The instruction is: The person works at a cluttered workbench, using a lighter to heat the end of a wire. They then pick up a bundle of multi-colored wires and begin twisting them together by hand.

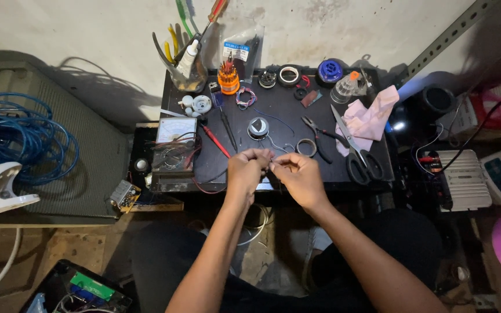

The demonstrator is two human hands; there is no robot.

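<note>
Bare black mat lies open at the table's middle, just beyond the left hand and right hand. Red probes and a meter crowd the left; pliers, scissors and pink cloth block the right; jars and spools line the back.

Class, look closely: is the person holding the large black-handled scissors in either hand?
No. The scissors lie on the dark table, apart from the left hand and right hand, which pinch a thin wire.

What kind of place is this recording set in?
Likely a small electronics repair bench: an analog multimeter, scissors and a screwdriver-bit set lie on the black worktop.
</note>
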